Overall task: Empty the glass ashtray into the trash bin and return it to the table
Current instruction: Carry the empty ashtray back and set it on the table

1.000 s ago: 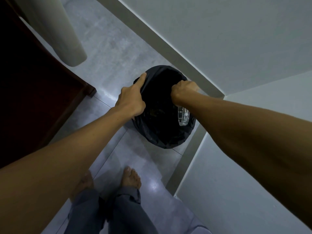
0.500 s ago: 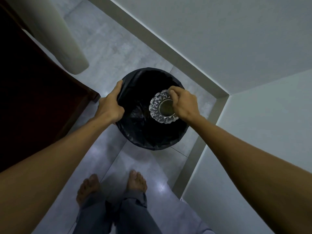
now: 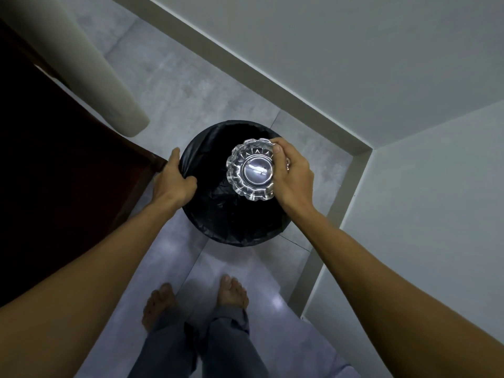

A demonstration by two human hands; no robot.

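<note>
While I watched from the remote station, the head view recorded the following. Item 1: trash bin (image 3: 218,227), round, lined with a black bag, standing on the grey tiled floor (image 3: 169,85) in a corner where 2 pale walls (image 3: 354,64) met; a skirting strip ran close behind its far and right sides. Item 2: dark red-brown furniture (image 3: 54,173), its corner just beside the bin's left rim, closing that side. Item 3: pale cylindrical post (image 3: 81,64), upper left, apart from the bin. Open floor lay only toward me, where 2 bare feet (image 3: 234,293) stood, and beyond the bin to the upper left. Item 4: right hand (image 3: 293,173), fingers curled, thumb over the rim of the glass ashtray (image 3: 249,170), gripping it by its right edge. The ashtray hung above the bin's mouth, bowl facing the camera, and looked empty. Item 5: left hand (image 3: 174,181), closed on the bag at the bin's left rim, thumb laid along the edge.
</note>
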